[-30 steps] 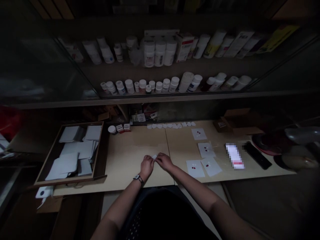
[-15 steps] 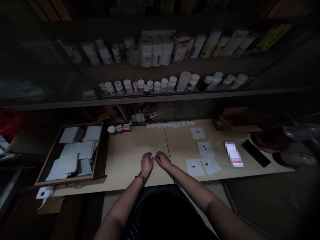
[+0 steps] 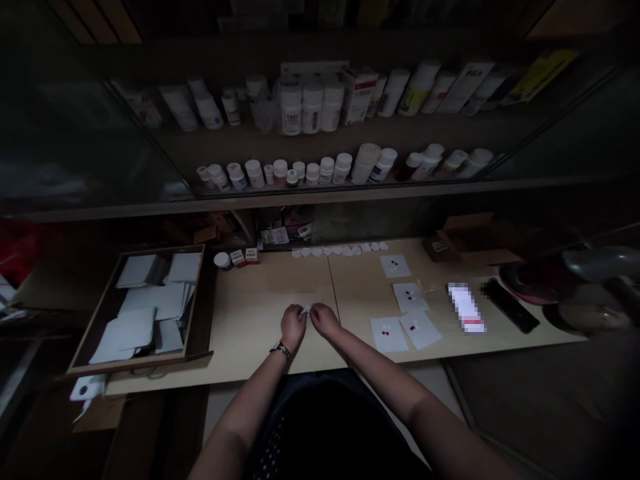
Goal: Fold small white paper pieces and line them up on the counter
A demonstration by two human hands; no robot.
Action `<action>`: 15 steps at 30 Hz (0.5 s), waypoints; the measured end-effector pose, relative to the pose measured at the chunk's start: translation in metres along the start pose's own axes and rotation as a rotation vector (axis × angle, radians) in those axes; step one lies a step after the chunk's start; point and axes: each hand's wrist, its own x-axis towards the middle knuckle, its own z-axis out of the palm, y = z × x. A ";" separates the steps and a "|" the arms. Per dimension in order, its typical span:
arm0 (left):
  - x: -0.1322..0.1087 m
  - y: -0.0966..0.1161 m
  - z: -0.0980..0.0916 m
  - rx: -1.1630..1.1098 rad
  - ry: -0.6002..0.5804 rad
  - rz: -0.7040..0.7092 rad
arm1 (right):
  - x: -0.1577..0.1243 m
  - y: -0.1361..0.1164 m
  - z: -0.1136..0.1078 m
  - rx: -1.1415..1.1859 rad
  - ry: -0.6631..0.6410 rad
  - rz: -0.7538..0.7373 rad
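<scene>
Paper scrap (image 3: 306, 310) | over table (image 3: 260, 340), midway between hands | left hand (image 3: 293, 327), right hand (image 3: 324, 319): fingertips nearly closed, pinching it from either side, neither clearly nearer | long axis too small to tell | folded papers (image 3: 340, 251) beyond; red-dotted sheets (image 3: 389, 335) rightward

Paper sheets (image 3: 389, 335) bar rightward passage for the right hand (image 3: 325, 320).

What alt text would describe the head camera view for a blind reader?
The person's left hand and right hand pinch a small white paper piece over a pale wooden table, beside white sheets with red marks. A wooden tray of white paper squares sits left; medicine bottles line shelves above.
</scene>
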 end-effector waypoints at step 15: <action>-0.002 0.005 -0.003 0.083 -0.027 0.029 | 0.005 -0.003 0.000 0.069 -0.002 0.103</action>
